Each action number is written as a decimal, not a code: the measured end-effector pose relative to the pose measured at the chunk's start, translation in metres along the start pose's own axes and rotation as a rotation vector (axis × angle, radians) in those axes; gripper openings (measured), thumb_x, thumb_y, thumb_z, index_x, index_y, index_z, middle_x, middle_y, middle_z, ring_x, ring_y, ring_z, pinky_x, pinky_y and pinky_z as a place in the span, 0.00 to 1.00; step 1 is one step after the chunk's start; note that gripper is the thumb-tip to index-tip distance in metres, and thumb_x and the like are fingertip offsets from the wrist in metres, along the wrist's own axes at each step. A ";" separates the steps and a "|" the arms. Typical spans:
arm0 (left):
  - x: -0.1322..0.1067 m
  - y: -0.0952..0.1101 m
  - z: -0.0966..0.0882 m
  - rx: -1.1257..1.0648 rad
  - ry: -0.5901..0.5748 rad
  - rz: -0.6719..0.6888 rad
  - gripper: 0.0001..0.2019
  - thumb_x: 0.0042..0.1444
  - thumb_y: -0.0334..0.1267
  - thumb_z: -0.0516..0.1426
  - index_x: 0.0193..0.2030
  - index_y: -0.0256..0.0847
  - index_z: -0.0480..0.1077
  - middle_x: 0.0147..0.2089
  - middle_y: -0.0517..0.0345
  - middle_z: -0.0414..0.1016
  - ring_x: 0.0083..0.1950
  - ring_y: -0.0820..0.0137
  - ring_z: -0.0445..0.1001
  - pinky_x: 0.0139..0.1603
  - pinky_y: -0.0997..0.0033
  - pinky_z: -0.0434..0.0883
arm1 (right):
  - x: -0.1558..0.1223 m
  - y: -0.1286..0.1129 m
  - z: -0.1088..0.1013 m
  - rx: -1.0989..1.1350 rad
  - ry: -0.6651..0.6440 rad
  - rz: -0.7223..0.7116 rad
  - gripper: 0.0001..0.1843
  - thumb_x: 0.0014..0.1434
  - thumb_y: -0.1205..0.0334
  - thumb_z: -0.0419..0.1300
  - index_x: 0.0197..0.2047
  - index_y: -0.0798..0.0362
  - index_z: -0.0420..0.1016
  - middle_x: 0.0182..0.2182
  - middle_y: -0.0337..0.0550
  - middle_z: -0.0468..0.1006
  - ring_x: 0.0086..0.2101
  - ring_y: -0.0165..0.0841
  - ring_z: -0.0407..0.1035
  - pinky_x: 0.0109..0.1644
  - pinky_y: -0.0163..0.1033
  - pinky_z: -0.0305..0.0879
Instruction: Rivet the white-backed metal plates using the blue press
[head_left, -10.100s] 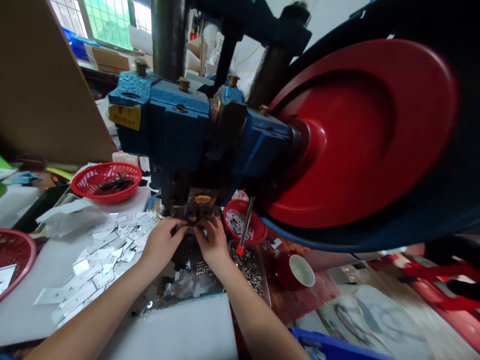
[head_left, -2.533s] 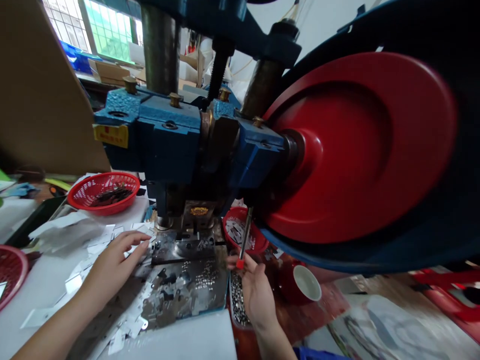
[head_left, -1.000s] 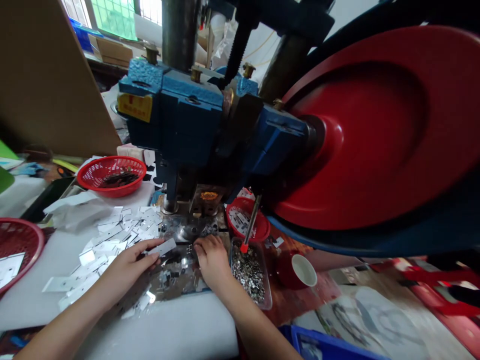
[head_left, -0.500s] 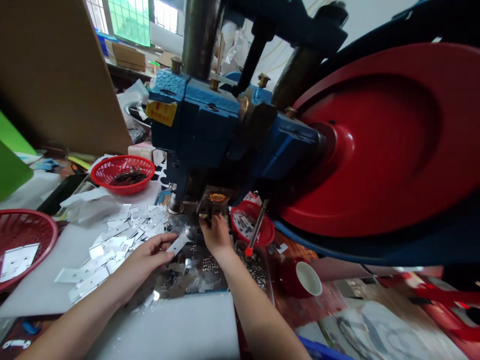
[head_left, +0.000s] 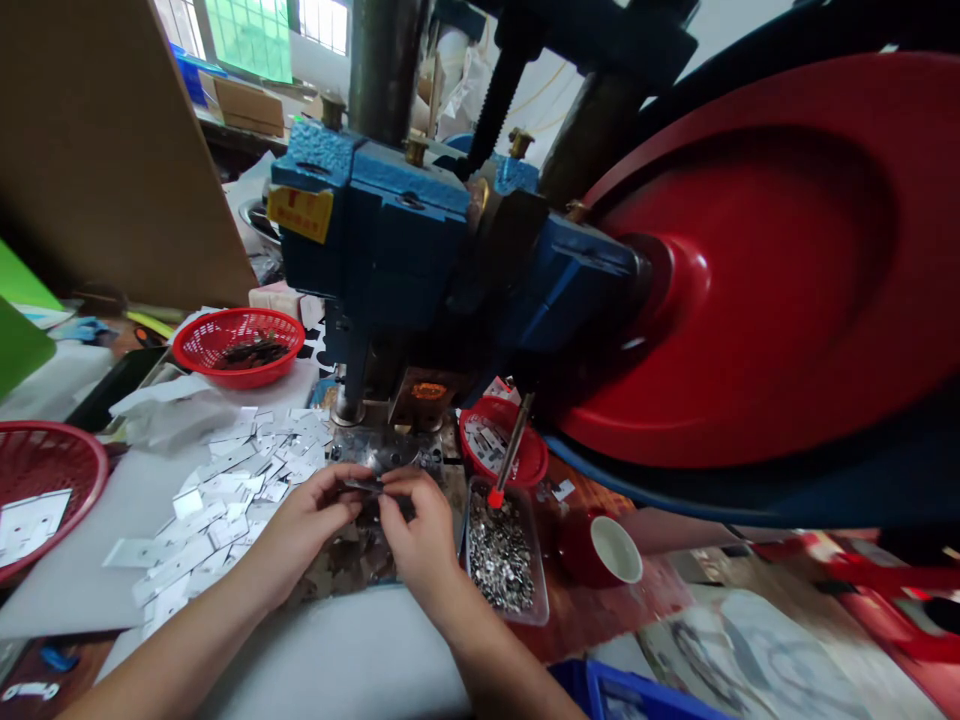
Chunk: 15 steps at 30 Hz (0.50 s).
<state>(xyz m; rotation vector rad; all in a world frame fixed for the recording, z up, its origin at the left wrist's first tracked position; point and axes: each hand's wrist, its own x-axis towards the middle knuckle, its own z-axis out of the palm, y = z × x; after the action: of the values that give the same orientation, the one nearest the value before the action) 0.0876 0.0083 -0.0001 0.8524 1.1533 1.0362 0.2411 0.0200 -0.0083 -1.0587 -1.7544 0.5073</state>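
In the head view, a thin metal strip [head_left: 364,485], seen nearly edge-on, is held low in front of the press. My left hand [head_left: 311,525] pinches its left end between thumb and fingers. My right hand [head_left: 421,530] is closed at its right end, fingertips almost meeting the left ones; any small part between them is hidden. Just beyond my hands is the die plate [head_left: 390,452] of the blue press [head_left: 405,240]. Many flat, pale metal strips [head_left: 210,530] lie in a loose pile left of my left hand.
A clear tub of small metal parts [head_left: 506,560] stands right of my right hand. Red baskets [head_left: 240,375] sit left and behind, another red basket [head_left: 536,460] beside the press. A red-tipped lever [head_left: 514,450] hangs above the tub. The large red flywheel [head_left: 750,270] looms right, above a red cup [head_left: 589,550].
My right hand has drawn back from under the press head to the strip in my left hand. The strip has turned from slanted to nearly level. The view has shifted slightly.
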 end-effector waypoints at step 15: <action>0.018 0.008 0.003 0.927 0.087 0.586 0.09 0.58 0.42 0.52 0.38 0.46 0.73 0.40 0.58 0.75 0.43 0.65 0.73 0.46 0.63 0.69 | 0.013 0.024 -0.017 -0.177 -0.018 -0.106 0.06 0.60 0.67 0.57 0.37 0.48 0.74 0.33 0.39 0.78 0.37 0.33 0.70 0.44 0.40 0.65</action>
<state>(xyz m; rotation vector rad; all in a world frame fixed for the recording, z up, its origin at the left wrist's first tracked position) 0.0903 0.0282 0.0028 1.9779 1.5199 0.9800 0.2645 0.0418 -0.0122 -1.0793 -1.8865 0.3005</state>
